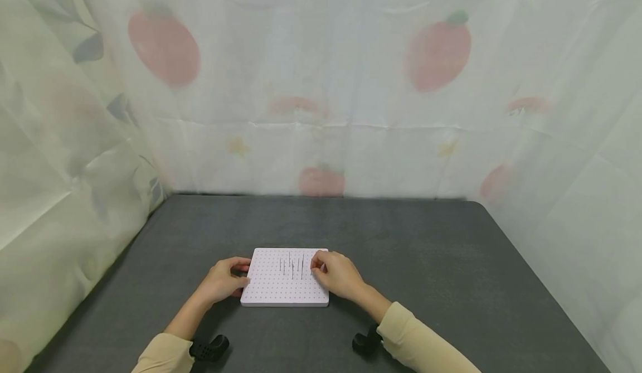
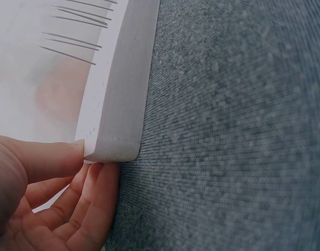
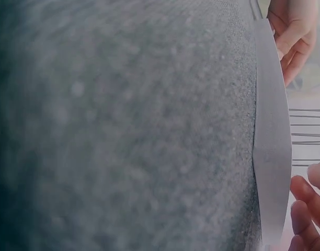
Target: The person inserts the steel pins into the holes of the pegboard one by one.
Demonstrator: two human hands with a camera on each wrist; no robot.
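Note:
A white pegboard (image 1: 281, 292) with rows of small holes lies flat on the dark table. Several thin dark metal pins (image 1: 302, 267) stand upright in it, seen side-on in the left wrist view as slim pins (image 2: 73, 39). My left hand (image 1: 222, 281) grips the board's left edge, thumb on the top face and fingers curled at the side below. At the board's right part, my right hand (image 1: 340, 274) has thumb and forefinger together; a short dark length of pin shows just under the fingertips. The right wrist view cuts off most of this hand (image 3: 312, 206).
The dark cloth-textured table (image 1: 426, 261) stretches around the board on all sides. Pale printed curtains (image 1: 321, 83) hang behind and at both sides. A black wrist device (image 1: 210, 349) sits at each sleeve cuff.

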